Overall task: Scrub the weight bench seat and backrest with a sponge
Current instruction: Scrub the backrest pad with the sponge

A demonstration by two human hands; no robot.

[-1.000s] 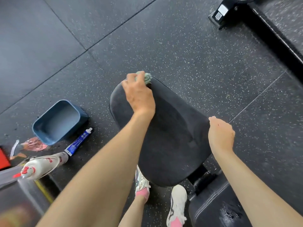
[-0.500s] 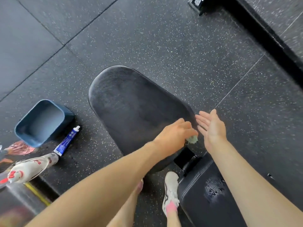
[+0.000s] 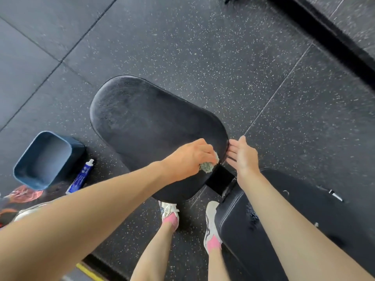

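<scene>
The black padded bench seat point(image 3: 146, 126) fills the middle of the view, its surface streaked and damp. My left hand point(image 3: 186, 159) is shut on a grey-green sponge point(image 3: 208, 166) and presses it on the seat's near right corner. My right hand point(image 3: 242, 157) is open with flat fingers, touching the seat's right edge beside the sponge. The black backrest pad point(image 3: 239, 226) lies at lower right, with a wet patch near my right forearm. A black bracket point(image 3: 220, 179) joins the two pads.
A blue tub point(image 3: 43, 159) stands on the speckled rubber floor at left, with a blue-and-white tube point(image 3: 81, 177) beside it. Reddish wrappers point(image 3: 22, 194) lie at the far left. My two feet in white-and-pink shoes point(image 3: 169, 213) stand below the seat. A black rail point(image 3: 324, 35) crosses the upper right.
My left hand has dragged the sponge from the seat's far end back to its near right corner. My right hand opened and now rests at the seat's right edge.
</scene>
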